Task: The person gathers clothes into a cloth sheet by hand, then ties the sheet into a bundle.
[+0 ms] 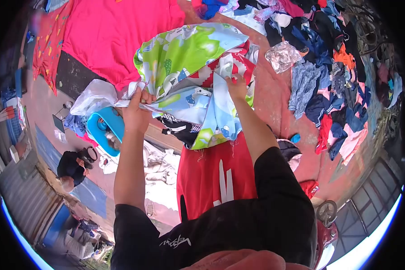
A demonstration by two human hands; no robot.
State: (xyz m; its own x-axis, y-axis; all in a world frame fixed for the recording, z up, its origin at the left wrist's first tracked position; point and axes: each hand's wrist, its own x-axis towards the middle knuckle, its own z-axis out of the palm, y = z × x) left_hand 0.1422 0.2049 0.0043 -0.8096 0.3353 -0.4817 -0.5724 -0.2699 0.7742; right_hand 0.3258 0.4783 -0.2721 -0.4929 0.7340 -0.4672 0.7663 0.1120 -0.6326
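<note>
A green and light-blue cloth [189,51] with cartoon animal prints is spread between my two hands. My left hand [138,105] is closed round a bunched edge of it. On the other side, my right hand [236,88] grips a light-blue fold of the same cloth, near a red and white patterned fabric [204,74]. Beneath lies a black striped fabric [181,128], partly covered. A red cloth [202,175] hangs down in front of my body.
A large bright pink cloth [121,36] lies beyond my hands. To the left are a white plastic bag [94,96] and a blue plastic basket [117,123]. Piled clothes [317,105] cover the ground at right. A person in dark clothing [71,168] is at lower left.
</note>
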